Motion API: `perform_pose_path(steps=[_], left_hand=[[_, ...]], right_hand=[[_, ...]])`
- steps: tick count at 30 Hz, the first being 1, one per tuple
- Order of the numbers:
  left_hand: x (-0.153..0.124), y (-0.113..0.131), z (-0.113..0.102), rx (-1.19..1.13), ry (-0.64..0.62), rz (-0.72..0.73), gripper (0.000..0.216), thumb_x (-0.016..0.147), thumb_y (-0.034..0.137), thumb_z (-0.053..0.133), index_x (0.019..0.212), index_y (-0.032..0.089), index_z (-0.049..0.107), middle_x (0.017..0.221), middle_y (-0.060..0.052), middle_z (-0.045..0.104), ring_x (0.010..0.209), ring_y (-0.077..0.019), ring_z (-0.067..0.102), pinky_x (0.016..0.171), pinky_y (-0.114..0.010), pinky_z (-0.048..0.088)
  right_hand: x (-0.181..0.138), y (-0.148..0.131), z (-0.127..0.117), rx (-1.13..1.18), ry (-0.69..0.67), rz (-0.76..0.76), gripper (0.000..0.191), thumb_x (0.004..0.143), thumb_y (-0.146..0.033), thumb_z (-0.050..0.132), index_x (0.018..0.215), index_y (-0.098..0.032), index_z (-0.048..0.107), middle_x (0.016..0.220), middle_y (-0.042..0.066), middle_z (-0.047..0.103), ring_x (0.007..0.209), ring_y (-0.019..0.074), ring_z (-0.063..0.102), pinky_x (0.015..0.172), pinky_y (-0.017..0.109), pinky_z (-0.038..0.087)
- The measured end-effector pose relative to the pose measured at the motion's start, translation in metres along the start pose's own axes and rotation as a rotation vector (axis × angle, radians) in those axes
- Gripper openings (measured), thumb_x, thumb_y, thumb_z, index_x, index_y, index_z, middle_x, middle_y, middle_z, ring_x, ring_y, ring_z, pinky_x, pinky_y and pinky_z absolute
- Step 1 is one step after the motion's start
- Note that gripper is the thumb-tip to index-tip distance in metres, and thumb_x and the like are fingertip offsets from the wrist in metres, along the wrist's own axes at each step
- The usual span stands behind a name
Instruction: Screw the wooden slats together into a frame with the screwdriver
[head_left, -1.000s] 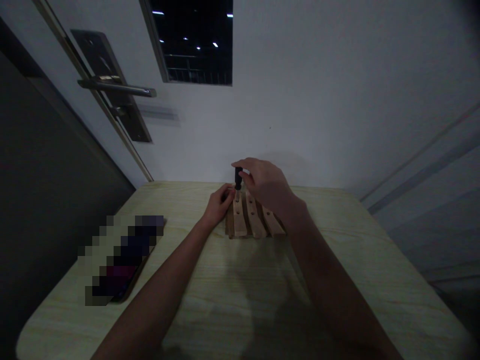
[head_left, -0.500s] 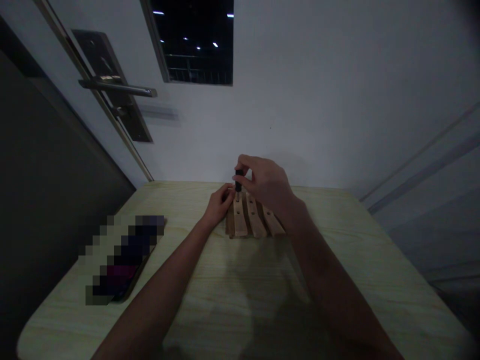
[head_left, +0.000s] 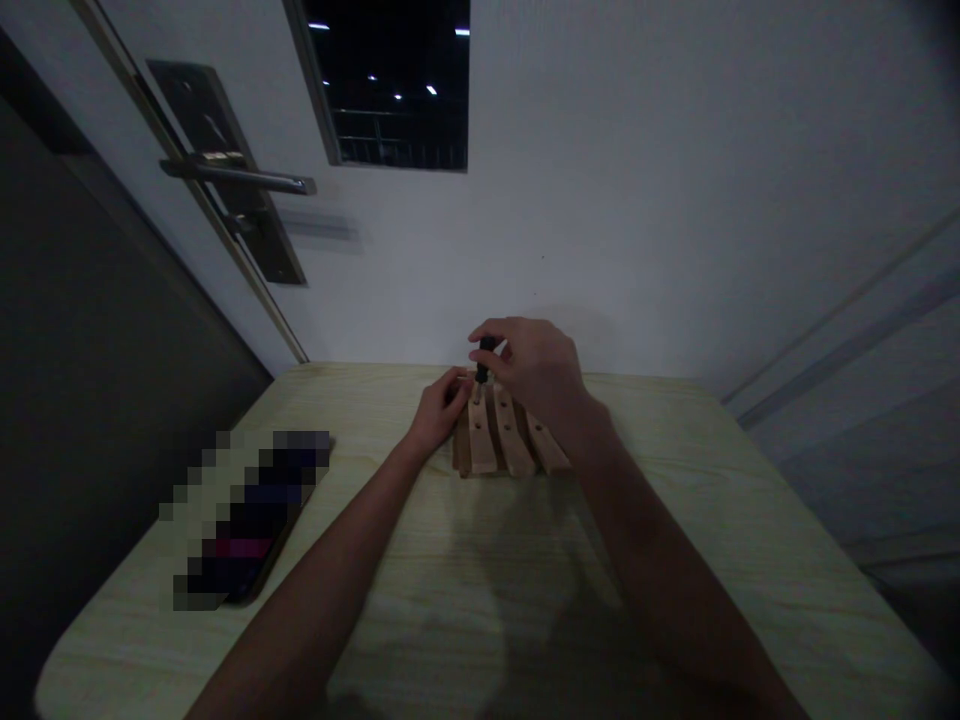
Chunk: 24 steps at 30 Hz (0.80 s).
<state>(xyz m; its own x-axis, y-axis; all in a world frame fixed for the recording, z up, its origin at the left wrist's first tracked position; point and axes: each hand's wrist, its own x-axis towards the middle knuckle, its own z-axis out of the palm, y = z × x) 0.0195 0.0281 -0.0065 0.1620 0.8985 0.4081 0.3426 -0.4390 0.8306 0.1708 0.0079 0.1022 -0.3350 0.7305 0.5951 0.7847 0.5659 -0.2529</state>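
A slatted wooden piece [head_left: 482, 452] lies on the table, with three pale curved strips showing over a browner base. Dark round holes mark the strips. My right hand [head_left: 536, 365] pinches the black handle of a short screwdriver [head_left: 484, 358] between thumb and fingers. The screwdriver leans slightly, its metal tip down at the far hole of the leftmost strip. My left hand [head_left: 439, 408] curls around the far left edge of the wooden piece, thumb beside that strip. My right hand and wrist cover the far right part of the piece.
A phone-like dark slab [head_left: 274, 535], partly pixelated, lies at the left of the pale wood-grain table [head_left: 420, 610]. Behind the table's far edge stands a white door [head_left: 637, 200] with a metal lever handle [head_left: 255, 180] and a dark window [head_left: 397, 90].
The screwdriver's handle has tipped a little to the right, and my right hand's fingers have shifted around it. The tip stays at the same hole. My left hand holds its place.
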Motion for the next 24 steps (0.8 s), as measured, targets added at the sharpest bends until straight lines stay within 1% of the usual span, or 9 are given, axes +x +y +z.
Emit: perform_pose_path(steps=[2, 5, 8, 10, 14, 18, 20, 22, 24], left_hand=[[-0.0002, -0.0002, 0.0001, -0.012, -0.004, -0.005, 0.025, 0.087, 0.037, 0.045, 0.093, 0.015, 0.056, 0.08, -0.002, 0.065, 0.07, -0.0129, 0.057, 0.066, -0.023, 0.044], [-0.0006, -0.0011, 0.0003, -0.018, -0.007, -0.007, 0.026, 0.087, 0.037, 0.045, 0.094, 0.015, 0.056, 0.08, -0.002, 0.065, 0.07, -0.0131, 0.057, 0.066, -0.023, 0.044], [-0.0006, -0.0024, 0.0006, -0.01, -0.007, 0.003, 0.025, 0.087, 0.036, 0.045, 0.097, 0.015, 0.056, 0.078, -0.002, 0.065, 0.07, -0.0129, 0.057, 0.067, -0.023, 0.044], [-0.0004, -0.0029, 0.0007, -0.015, -0.007, 0.009, 0.025, 0.087, 0.035, 0.045, 0.098, 0.015, 0.056, 0.079, -0.002, 0.065, 0.07, -0.013, 0.057, 0.067, -0.023, 0.044], [0.0003, -0.0026, 0.001, -0.027, -0.002, 0.009, 0.024, 0.087, 0.034, 0.045, 0.097, 0.014, 0.056, 0.083, -0.003, 0.065, 0.072, -0.0133, 0.058, 0.068, -0.023, 0.044], [0.0004, -0.0013, 0.0009, -0.015, -0.003, 0.01, 0.023, 0.087, 0.034, 0.045, 0.094, 0.015, 0.056, 0.083, -0.003, 0.065, 0.072, -0.0137, 0.058, 0.069, -0.024, 0.045], [0.0001, -0.0006, 0.0007, -0.002, 0.006, 0.013, 0.023, 0.087, 0.034, 0.045, 0.094, 0.015, 0.056, 0.082, -0.003, 0.065, 0.072, -0.0139, 0.058, 0.069, -0.024, 0.045], [-0.0001, -0.0003, 0.0006, 0.0, 0.007, 0.01, 0.024, 0.087, 0.035, 0.045, 0.095, 0.015, 0.056, 0.081, -0.003, 0.065, 0.072, -0.0141, 0.058, 0.069, -0.024, 0.045], [-0.0002, -0.0007, 0.0007, -0.013, 0.001, 0.003, 0.024, 0.086, 0.035, 0.045, 0.096, 0.015, 0.055, 0.082, -0.003, 0.065, 0.072, -0.0141, 0.058, 0.068, -0.024, 0.045]], right_hand=[[-0.002, 0.0012, 0.0012, -0.026, 0.016, 0.003, 0.023, 0.082, -0.032, 0.058, 0.103, -0.025, 0.065, 0.097, 0.004, 0.068, 0.085, 0.0195, 0.06, 0.075, 0.032, 0.042], [-0.0045, 0.0011, 0.0025, -0.027, 0.014, -0.03, 0.03, 0.085, -0.027, 0.053, 0.113, -0.023, 0.062, 0.104, 0.006, 0.067, 0.09, 0.0201, 0.06, 0.08, 0.034, 0.042], [-0.0053, -0.0005, 0.0016, -0.003, 0.019, -0.062, 0.031, 0.085, -0.021, 0.048, 0.113, -0.023, 0.062, 0.108, 0.005, 0.066, 0.093, 0.0189, 0.059, 0.082, 0.032, 0.041], [-0.0042, -0.0012, 0.0003, 0.005, -0.007, -0.051, 0.028, 0.085, -0.022, 0.049, 0.109, -0.024, 0.063, 0.103, 0.004, 0.067, 0.087, 0.0173, 0.059, 0.079, 0.031, 0.041], [0.0003, -0.0011, -0.001, -0.025, -0.045, 0.012, 0.018, 0.082, -0.03, 0.055, 0.097, -0.021, 0.062, 0.087, 0.003, 0.067, 0.075, 0.0157, 0.058, 0.068, 0.028, 0.039], [0.0026, -0.0005, -0.0001, 0.001, -0.046, 0.002, 0.02, 0.082, -0.03, 0.057, 0.1, -0.023, 0.059, 0.084, 0.001, 0.066, 0.071, 0.0142, 0.057, 0.063, 0.026, 0.037], [0.002, 0.0002, 0.0008, 0.02, -0.056, -0.019, 0.017, 0.082, -0.03, 0.057, 0.098, -0.024, 0.061, 0.085, 0.0, 0.067, 0.073, 0.0143, 0.058, 0.064, 0.026, 0.038], [0.0004, 0.0014, 0.0019, 0.017, -0.05, -0.04, 0.017, 0.084, -0.031, 0.055, 0.098, -0.023, 0.063, 0.09, 0.001, 0.067, 0.08, 0.0159, 0.059, 0.069, 0.027, 0.04], [-0.0015, 0.003, 0.003, 0.0, -0.031, -0.051, 0.024, 0.088, -0.029, 0.048, 0.106, -0.021, 0.063, 0.098, 0.005, 0.067, 0.089, 0.018, 0.059, 0.077, 0.03, 0.041]])
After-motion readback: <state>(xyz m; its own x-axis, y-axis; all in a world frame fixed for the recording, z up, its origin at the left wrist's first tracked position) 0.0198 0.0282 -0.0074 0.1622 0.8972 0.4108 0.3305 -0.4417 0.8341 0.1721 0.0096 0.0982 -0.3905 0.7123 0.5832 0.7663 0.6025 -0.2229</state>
